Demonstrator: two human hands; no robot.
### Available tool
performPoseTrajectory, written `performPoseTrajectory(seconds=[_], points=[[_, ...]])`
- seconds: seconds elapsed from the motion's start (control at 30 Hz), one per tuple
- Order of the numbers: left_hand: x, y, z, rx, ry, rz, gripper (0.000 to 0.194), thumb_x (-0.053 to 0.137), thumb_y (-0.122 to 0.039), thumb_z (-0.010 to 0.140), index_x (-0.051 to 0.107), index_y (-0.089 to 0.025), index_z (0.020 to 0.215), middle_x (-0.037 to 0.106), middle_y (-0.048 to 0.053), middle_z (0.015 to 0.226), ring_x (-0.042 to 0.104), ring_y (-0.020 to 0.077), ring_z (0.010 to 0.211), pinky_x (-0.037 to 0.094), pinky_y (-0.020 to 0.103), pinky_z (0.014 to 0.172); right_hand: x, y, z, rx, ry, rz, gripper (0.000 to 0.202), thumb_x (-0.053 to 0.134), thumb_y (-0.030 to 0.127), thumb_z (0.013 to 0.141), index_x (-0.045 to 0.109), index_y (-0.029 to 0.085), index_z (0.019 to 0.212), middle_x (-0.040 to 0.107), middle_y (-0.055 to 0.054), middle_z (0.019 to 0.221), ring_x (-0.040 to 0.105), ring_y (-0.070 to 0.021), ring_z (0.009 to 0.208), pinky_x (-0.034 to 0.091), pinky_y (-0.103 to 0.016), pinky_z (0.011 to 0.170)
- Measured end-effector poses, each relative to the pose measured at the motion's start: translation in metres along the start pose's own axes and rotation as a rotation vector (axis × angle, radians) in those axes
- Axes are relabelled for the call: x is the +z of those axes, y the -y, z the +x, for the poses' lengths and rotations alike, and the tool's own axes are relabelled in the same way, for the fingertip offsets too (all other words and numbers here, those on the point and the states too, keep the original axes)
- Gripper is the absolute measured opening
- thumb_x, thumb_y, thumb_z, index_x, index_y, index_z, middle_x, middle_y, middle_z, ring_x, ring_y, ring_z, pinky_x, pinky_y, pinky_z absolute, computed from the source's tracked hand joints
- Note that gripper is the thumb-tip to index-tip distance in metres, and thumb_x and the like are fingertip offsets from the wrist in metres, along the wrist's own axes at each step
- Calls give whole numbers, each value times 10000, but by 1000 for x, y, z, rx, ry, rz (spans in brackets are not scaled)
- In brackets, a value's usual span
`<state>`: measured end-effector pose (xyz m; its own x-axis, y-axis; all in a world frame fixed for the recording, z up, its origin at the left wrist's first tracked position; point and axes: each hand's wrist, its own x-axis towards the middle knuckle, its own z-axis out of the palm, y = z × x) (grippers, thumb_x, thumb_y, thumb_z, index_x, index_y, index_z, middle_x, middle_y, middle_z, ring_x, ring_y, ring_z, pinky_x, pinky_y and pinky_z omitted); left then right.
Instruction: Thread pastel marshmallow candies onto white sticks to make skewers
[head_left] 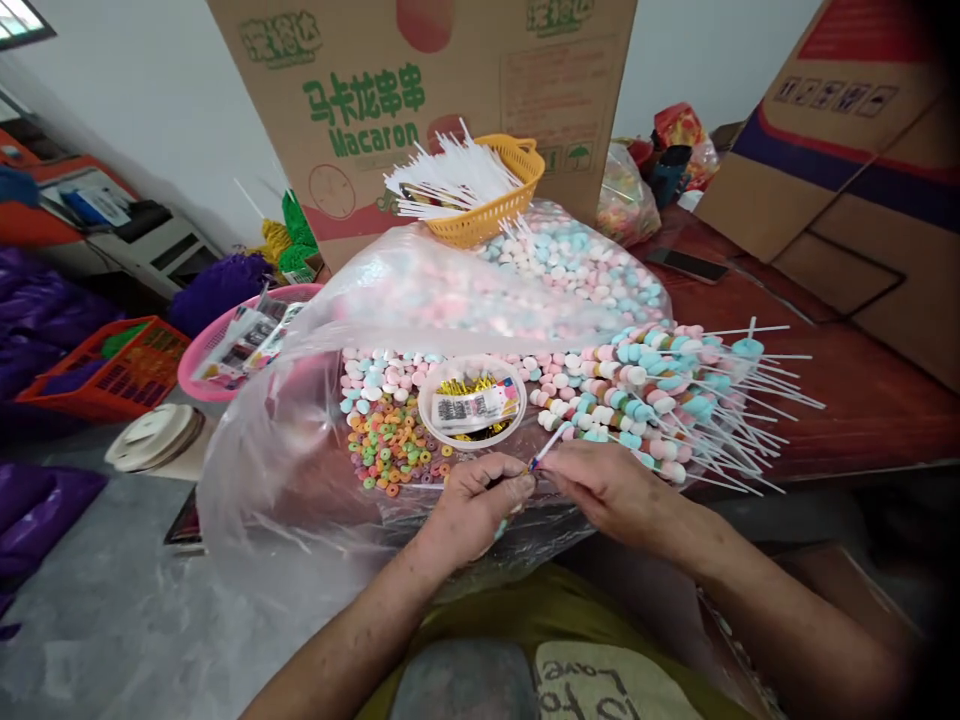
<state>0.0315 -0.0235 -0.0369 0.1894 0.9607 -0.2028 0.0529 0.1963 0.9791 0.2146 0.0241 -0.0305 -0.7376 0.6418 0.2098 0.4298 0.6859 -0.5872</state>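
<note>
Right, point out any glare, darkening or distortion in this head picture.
Head view: pale sheen on the plastic bag; head view: the window is bright; head view: right edge falls into black; head view: the right-hand carton leans, perhaps from distortion.

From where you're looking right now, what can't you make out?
All in the head view:
Held white stick: lower part hidden by the left hand.
Right hand: its exact grip, hidden by its own fingers.
Card in the round tub: print too small.
Pastel candies under cloudy plastic: blurred by it.
Yellow basket: its bottom, hidden by its front wall and white sticks.
Macaron carton: top cut off by the upper edge.
</note>
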Motion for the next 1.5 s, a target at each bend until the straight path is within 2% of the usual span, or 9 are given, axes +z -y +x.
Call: performPoseTrajectory(seconds=[0.1, 0.2, 0.33, 0.47, 0.63, 0.97, 1.17, 1.3, 1.5], points=[[1, 2, 3, -176, -75, -202, 268, 602, -422, 729, 553, -158, 735, 489, -42, 526, 324, 45, 315, 233, 171, 298, -8, -3, -7, 125, -83, 122, 278, 362, 270, 902, 574, 176, 748, 577, -24, 651, 504, -131, 609, 363, -240, 574], [2, 3, 5, -208, -130, -323, 282, 647, -412, 682, 542, -156, 735, 496, -44, 529, 351, 50, 302, 236, 161, 259, -8, 5, -12, 321, -73, 458, 312, 375, 379, 911, 545, 178, 743, 564, 4, 596, 480, -103, 521, 367, -216, 505], [5, 6, 6, -166, -136, -319, 287, 644, -403, 690, 522, -145, 656, 457, -57, 499, 337, 20, 330, 241, 130, 300, 21, 24, -2, 454, 119, 864, 316, 393, 442, 877, 489, 179, 730, 504, 50, 455, 382, -75, 375, 298, -189, 390], [2, 15, 2, -166, -96, -270, 219, 573, -330, 722, 509, -147, 621, 446, -53, 500, 329, 26, 337, 217, 140, 313, 46, 24, 13, 585, 69, 1030, 344, 442, 457, 819, 469, 175, 623, 406, 77, 328, 294, -49, 304, 229, -169, 349], [-5, 26, -1, -215, -103, -293, 204, 551, -280, 713, 474, -154, 572, 420, -52, 487, 338, 41, 364, 233, 156, 343, 44, 13, 19, 698, 128, 1024, 323, 493, 426, 762, 489, 169, 565, 404, 68, 289, 282, -42, 265, 172, -172, 313], [-2, 23, 3, -246, -59, -536, 260, 662, -373, 688, 597, -126, 738, 529, -12, 531, 439, 66, 459, 309, 175, 444, 53, 11, 17, 606, 208, 1026, 387, 540, 523, 734, 539, 159, 603, 461, 59, 348, 339, -50, 310, 267, -176, 348], [-2, 24, -3, -265, -1, -624, 90, 590, -232, 691, 591, -144, 705, 511, -15, 578, 439, 72, 518, 343, 193, 519, 57, 12, 16, 691, 100, 933, 378, 491, 474, 754, 491, 174, 525, 411, 60, 322, 303, -51, 310, 227, -198, 367], [-5, 26, -8, -278, 63, -646, 216, 648, -213, 609, 594, -175, 815, 529, -17, 678, 480, 90, 618, 375, 200, 587, 63, 14, 16, 677, 11, 807, 394, 458, 441, 782, 441, 187, 482, 395, 56, 333, 329, -63, 336, 246, -211, 397], [-6, 37, -9, -189, -85, -296, 363, 565, -465, 781, 485, -150, 619, 457, -33, 584, 394, 66, 512, 306, 185, 490, 65, 13, 15, 660, -106, 604, 275, 540, 376, 750, 499, 180, 562, 462, 42, 463, 393, -90, 452, 279, -220, 448]])
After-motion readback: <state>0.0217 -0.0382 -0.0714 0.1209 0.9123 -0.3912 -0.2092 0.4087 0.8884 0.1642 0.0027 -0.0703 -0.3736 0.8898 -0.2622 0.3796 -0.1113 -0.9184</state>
